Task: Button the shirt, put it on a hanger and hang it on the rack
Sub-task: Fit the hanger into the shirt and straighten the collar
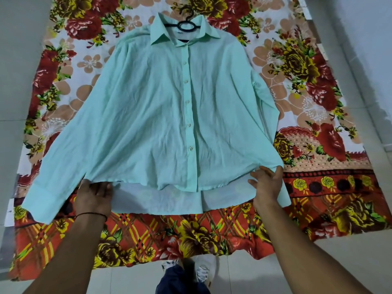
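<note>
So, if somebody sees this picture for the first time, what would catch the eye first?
First the pale green shirt, spread flat in the middle, with buttons running down its front. Under it, a loud red and yellow floral cloth covers the floor, and a black hanger pokes out of the collar at the top. Near the bottom, the left hand and the right hand each hold the shirt's hem.
</note>
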The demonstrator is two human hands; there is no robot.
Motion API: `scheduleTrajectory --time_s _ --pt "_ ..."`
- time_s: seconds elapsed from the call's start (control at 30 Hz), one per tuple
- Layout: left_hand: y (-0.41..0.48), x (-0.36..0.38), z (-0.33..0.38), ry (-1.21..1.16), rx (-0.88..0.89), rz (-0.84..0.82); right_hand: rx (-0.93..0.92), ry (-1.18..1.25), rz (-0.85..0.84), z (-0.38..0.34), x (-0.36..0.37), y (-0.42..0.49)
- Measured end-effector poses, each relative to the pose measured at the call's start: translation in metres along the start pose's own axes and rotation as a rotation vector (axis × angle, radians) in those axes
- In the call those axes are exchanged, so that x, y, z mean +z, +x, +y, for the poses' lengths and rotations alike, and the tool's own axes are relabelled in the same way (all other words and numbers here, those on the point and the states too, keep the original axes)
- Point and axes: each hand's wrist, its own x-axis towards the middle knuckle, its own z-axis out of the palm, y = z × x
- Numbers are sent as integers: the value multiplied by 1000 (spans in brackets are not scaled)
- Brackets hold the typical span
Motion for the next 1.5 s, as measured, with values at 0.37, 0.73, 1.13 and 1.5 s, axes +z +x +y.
scheduleTrajectory --time_s 0.37,0.73,1.13,1.5 --pt "4 4 15 7 94 197 -44 -39 111 2 -4 11" --pt "-51 30 -41 869 507 264 -388 -576 -20 5 26 -46" --pt "-58 34 -85 1944 793 -635 -798 -1290 -587 32 33 -58" --pt "-12 151 -3 1620 814 -607 -719 -1004 -718 -43 148 -17"
